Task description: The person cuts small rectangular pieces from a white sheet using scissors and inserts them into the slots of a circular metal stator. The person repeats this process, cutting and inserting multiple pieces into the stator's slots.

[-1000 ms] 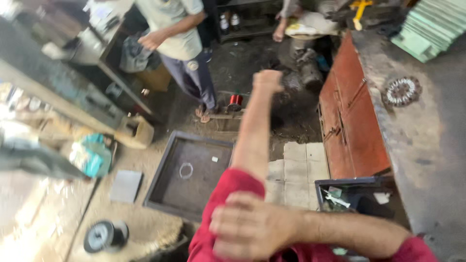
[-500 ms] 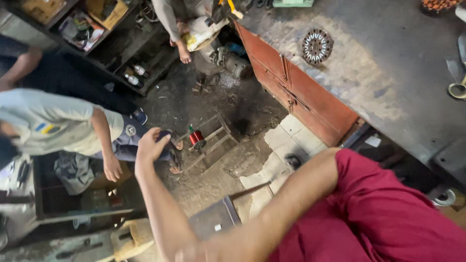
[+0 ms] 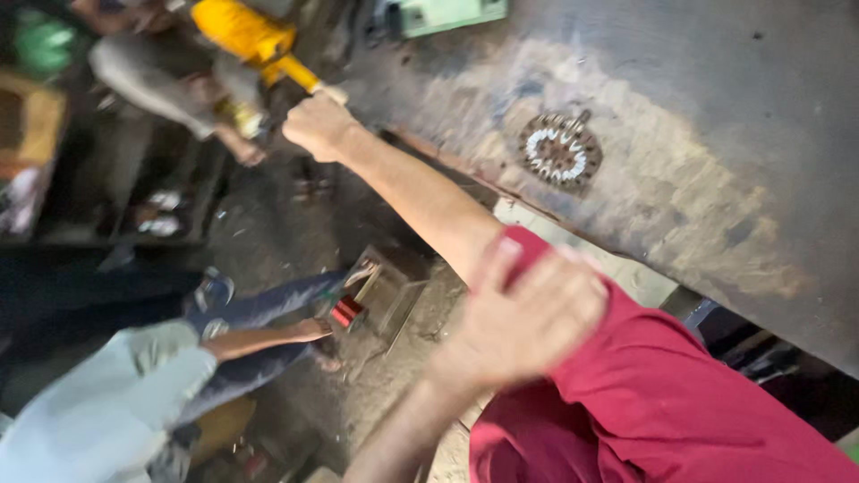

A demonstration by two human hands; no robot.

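- The fingers of the left hand point(image 3: 528, 317) are being pressed, loosely curled and close together, against the red sleeve point(image 3: 537, 259) at the shoulder of the outstretched arm; the hand is blurred, so single fingers cannot be counted.
- The right hand point(image 3: 318, 123) is being held out at the end of the straight arm, its fingers being curled into a fist; whether anything is being gripped inside cannot be told.
- One yellow tool point(image 3: 255, 40) with a yellow handle is being seen just beside that fist, touching or nearly touching it.
- One round metal disc point(image 3: 560, 149) with white teeth around its ring is lying on the dark, worn counter point(image 3: 716, 134), well apart from both hands.
- One green block point(image 3: 447, 13) is being seen at the counter's far edge.
- One small red spool point(image 3: 347, 311) is sitting on the floor point(image 3: 268, 233) below the arm, beside a metal frame point(image 3: 389, 286).
- Two other people are being seen: one in a pale shirt point(image 3: 98, 411) and blue trousers at lower left, with a hand near the spool, and one in grey point(image 3: 143, 67) at the top left.
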